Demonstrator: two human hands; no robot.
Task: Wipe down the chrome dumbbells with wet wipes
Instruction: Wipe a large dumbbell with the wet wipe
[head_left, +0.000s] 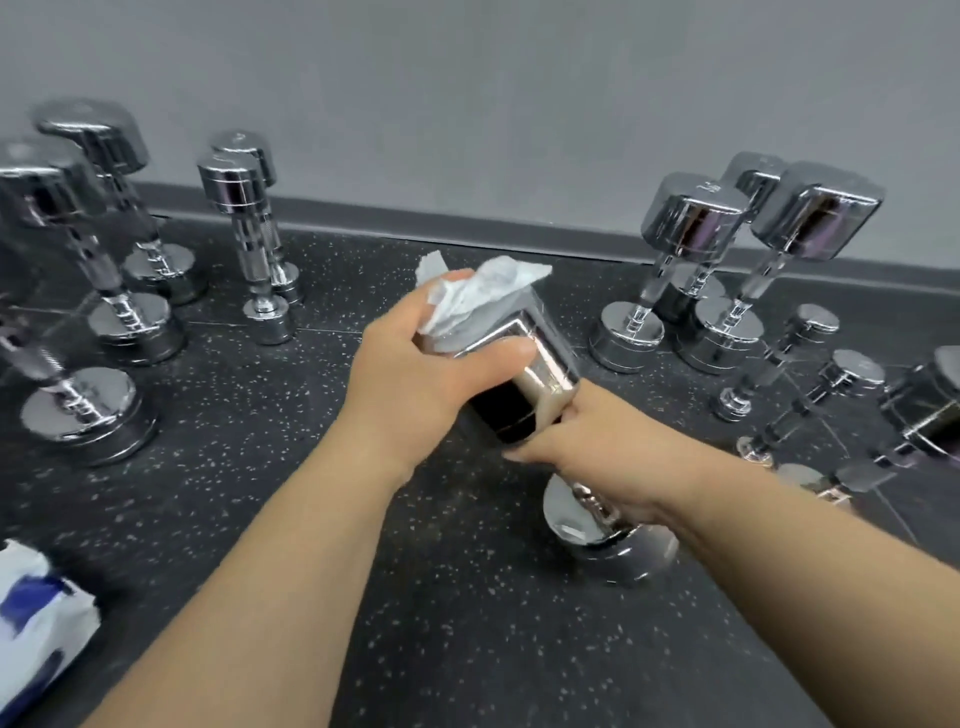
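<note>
Head view. One dumbbell (524, 384) is in work, tilted away from the person, its lower head on the speckled floor (415, 597) and its upper head raised.

- Left hand (410, 384): wrapped over the upper head, pressing a bunched wet wipe (478, 296) against the chrome, thumb across the near face.
- Right hand (587, 447): closed round the handle just under the upper head, steadying the tilt.
- More dumbbells stand on end to the left (119, 312) and right (691, 260); smaller ones (810, 338) sit near the right forearm. Wipe pack (36, 618) lies at lower left.

Risks, as judged:
- Weight pivots on the lower head's edge; wet chrome is slick, so a loose right-hand grip could let it slide or drop.
- A fall rightward would likely knock over the nearby upright dumbbells.
- The wipe is crumpled, so parts of the head may go untouched.
</note>
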